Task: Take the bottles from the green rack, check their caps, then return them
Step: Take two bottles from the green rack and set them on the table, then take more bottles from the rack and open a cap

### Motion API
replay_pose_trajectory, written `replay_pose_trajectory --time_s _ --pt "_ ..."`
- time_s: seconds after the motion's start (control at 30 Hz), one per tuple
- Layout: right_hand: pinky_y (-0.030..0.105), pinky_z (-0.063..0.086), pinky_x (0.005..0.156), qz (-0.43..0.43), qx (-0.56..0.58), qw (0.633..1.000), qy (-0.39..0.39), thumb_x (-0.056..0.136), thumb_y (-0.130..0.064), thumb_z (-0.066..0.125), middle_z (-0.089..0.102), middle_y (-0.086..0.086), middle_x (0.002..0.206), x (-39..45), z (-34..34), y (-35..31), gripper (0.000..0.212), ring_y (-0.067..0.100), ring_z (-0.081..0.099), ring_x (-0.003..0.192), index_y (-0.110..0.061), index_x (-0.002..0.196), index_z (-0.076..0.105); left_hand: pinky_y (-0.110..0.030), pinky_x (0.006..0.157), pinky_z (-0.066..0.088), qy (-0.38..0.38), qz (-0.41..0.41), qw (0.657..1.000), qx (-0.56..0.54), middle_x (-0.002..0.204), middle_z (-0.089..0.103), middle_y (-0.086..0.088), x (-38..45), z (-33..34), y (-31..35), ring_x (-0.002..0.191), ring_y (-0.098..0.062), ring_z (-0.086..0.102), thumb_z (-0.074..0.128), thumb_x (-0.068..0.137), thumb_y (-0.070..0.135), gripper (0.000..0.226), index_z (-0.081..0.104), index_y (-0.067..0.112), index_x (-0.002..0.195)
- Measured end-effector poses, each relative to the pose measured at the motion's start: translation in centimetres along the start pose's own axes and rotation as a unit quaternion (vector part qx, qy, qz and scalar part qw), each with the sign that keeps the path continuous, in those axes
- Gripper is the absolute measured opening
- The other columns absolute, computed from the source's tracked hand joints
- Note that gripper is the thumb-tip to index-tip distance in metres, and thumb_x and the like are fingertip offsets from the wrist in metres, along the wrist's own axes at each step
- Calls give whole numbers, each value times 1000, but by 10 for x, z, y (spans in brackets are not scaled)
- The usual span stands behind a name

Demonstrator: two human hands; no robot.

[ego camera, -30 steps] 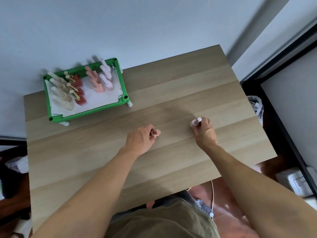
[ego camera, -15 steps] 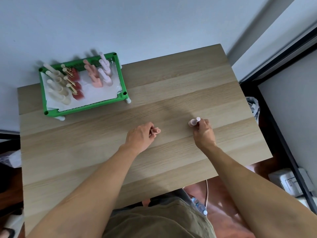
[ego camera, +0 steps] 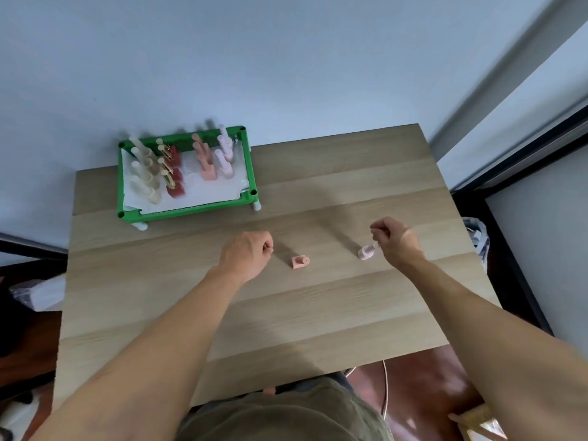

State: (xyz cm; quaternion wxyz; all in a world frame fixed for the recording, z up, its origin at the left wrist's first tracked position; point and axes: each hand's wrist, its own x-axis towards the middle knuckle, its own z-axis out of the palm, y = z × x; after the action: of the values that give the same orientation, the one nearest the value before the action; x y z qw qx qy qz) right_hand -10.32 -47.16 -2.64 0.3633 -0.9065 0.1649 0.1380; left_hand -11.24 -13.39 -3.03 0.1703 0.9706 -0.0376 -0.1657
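- Green rack (ego camera: 249, 173): stands at the far-left corner of the wooden table (ego camera: 318, 313), close to the wall. It is lined with white paper and holds four rows of capped bottles: cream (ego camera: 149, 183), red with gold caps (ego camera: 173, 179), salmon (ego camera: 206, 167) and pale pink (ego camera: 224, 160).
- Left hand (ego camera: 246, 257): curled into a loose fist above the table, well in front of the rack. The fingertips are pressed together at thumb and forefinger; whether anything lies between them cannot be told.
- Salmon bottle (ego camera: 300, 261): stands on the table just right of the left hand, apart from it, with its cap off and neck open.
- Pale pink bottle (ego camera: 366, 252): stands on the table further right, just beside the right hand.
- Right hand (ego camera: 394, 240): fingers closed in a pinch on a thin pale stem (ego camera: 376, 246) that reaches down to the mouth of the pale pink bottle; the detail is blurred.
- Open table lies between rack and bottles, with nothing across it.
- Dark floor and a pale cable (ego camera: 386, 386) show beyond the table's near edge.
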Motion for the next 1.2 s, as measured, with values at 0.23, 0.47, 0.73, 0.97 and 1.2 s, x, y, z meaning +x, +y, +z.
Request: replay_pose_trajectory --time_s 0.23,0.47,0.73,0.97,1.2 --pt "28 49 66 -83 -67 992 -65 97 -31 62 70 -5 80 31 6 -77 11 20 68 81 -23 98 70 -32 63 53 50 -76 995 -44 80 69 3 1 -49 -46 72 -22 64 63 94 45 19 64 27 87" --pt "29 43 68 -191 -141 965 -114 95 -39 63 63 -5 82 32 72 -161 16 19 59 77 -24 92 66 -31 47 35 126 -143 982 -13 48 45 -1 -18 -76 -110 45 -22 46 52 97 56 59 41 17 54" --pt "31 42 65 -276 -144 936 -166 98 -36 56 65 0 79 15 153 -242 24 25 61 76 -17 88 65 -31 64 46 139 -199 969 -55 79 63 4 -31 -115 -175 76 -23 62 64 93 45 23 70 23 95" --pt "40 56 85 -286 -143 934 -158 97 -26 55 71 -1 92 17 188 -291 19 24 67 89 -18 109 68 -33 73 45 159 -218 953 -135 95 62 5 -8 -137 -212 87 -20 61 69 83 57 51 62 28 123" --pt "41 54 93 -253 -139 942 -169 94 -27 61 73 4 111 23 219 -322 38 27 67 102 -19 131 55 -30 75 45 123 -208 957 -158 113 68 1 27 -133 -232 92 -18 64 80 74 56 57 66 25 119"
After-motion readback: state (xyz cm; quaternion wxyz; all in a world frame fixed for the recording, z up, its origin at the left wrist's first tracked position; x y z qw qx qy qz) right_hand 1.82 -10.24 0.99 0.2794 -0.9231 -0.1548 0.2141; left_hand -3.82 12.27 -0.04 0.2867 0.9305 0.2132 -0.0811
